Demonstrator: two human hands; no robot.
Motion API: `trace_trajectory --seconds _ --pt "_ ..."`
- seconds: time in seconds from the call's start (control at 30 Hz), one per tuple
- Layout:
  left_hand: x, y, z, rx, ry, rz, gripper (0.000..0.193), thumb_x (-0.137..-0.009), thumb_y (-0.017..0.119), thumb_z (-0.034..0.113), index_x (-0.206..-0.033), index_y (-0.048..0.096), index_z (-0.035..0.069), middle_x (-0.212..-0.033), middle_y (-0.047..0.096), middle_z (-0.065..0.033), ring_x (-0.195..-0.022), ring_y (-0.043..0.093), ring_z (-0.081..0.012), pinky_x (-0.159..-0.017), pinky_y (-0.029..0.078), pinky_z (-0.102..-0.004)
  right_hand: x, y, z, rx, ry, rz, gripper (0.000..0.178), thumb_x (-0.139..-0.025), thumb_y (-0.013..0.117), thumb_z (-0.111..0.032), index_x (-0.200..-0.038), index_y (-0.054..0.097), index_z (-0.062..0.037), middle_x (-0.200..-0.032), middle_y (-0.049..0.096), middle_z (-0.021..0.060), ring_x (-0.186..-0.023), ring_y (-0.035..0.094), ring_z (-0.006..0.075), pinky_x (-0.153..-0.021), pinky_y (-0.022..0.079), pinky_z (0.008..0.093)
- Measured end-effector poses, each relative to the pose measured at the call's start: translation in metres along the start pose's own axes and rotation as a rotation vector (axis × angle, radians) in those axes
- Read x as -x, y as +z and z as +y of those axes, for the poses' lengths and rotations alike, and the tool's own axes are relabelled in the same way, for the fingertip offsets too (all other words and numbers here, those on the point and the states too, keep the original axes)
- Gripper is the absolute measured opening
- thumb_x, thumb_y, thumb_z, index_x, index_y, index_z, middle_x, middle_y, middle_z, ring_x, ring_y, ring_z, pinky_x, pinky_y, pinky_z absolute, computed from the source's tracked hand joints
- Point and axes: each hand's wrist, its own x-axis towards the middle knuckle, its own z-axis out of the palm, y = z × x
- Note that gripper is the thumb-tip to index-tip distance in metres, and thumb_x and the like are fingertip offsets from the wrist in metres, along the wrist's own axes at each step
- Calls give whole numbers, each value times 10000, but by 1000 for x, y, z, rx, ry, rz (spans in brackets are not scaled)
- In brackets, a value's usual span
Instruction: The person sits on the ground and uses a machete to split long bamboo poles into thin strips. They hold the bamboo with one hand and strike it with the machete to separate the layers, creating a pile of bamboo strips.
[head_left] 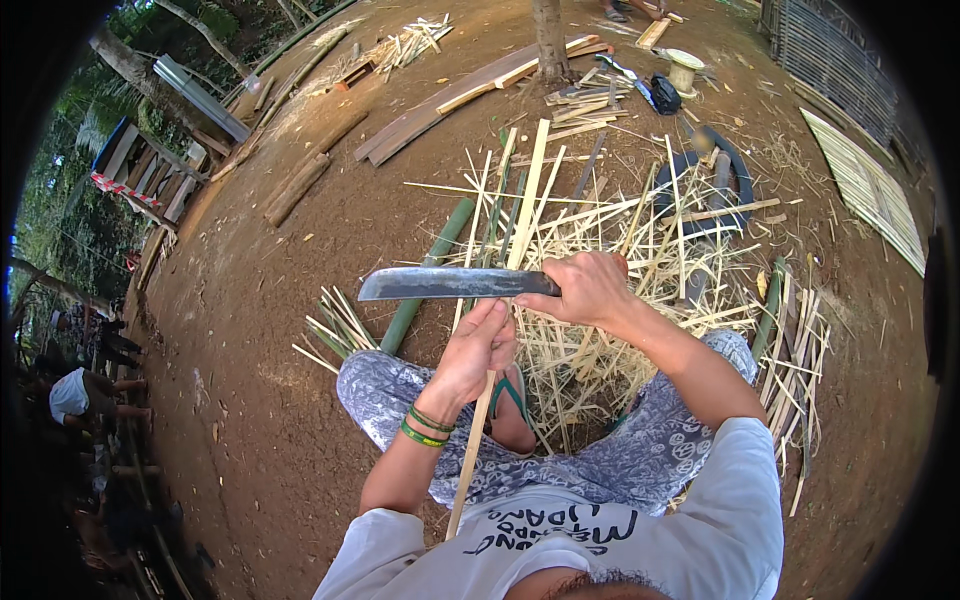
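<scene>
My right hand (588, 285) is wrapped round the handle of a machete (440, 283), whose broad grey blade points left, roughly level. Below the blade, my left hand (480, 350) pinches a long, flat, pale bamboo strip (474, 445). The strip runs from my lap, up through the left fingers and beneath the blade, and appears to continue away from me past it. Whether the cutting edge touches the strip cannot be told. Loose bamboo strips and shavings (590, 350) lie between and beyond my bent legs.
A green bamboo pole (430, 265) lies just left of the strip. More split strips (795, 370) rest by my right knee. Farther off are a black ring-shaped tyre (740, 175), planks (450, 105), a tree trunk (550, 45) and a woven panel (865, 190). People sit at the far left.
</scene>
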Motion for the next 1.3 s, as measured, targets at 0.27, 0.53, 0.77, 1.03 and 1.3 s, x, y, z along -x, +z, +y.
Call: trace_trajectory --seconds 0.27,0.53,0.77,1.03,1.3 --pt "14 0 1 -43 33 26 167 -1081 414 216 -1088 536 103 -682 325 67 -516 275 -38 -445 226 -215 -1 1 11 67 -72 42 712 -786 555 -801 -642 631 -108 -452 552 86 -370 548 249 -375 385 395" --pt "61 -27 3 -171 38 35 487 -1078 374 177 -1554 281 138 -681 322 67 -505 303 -53 -443 266 -185 -14 -27 89 24 541 -37 836 -860 399 -829 -737 656 -43 -566 620 108 -524 622 279 -541 473 466" --pt "63 -51 -8 82 -9 101 482 -1083 372 182 -1555 275 179 -714 320 55 -548 303 -46 -463 253 -193 7 -57 143 -76 641 275 807 -906 431 -753 -704 653 -3 -535 544 57 -484 525 166 -457 397 382" --pt "16 -10 3 8 5 -2 414 -1084 378 188 -1498 373 178 -707 343 60 -520 281 -40 -460 225 -203 10 -7 -7 -19 120 -106 691 -843 554 -748 -658 642 -88 -402 415 0 -337 441 160 -351 337 361" --pt "19 3 -3 -153 82 13 437 -1085 379 186 -1519 345 147 -687 331 70 -526 291 -39 -461 232 -209 5 -11 0 59 27 -25 677 -789 626 -731 -611 595 -79 -461 547 85 -388 560 268 -385 409 408"
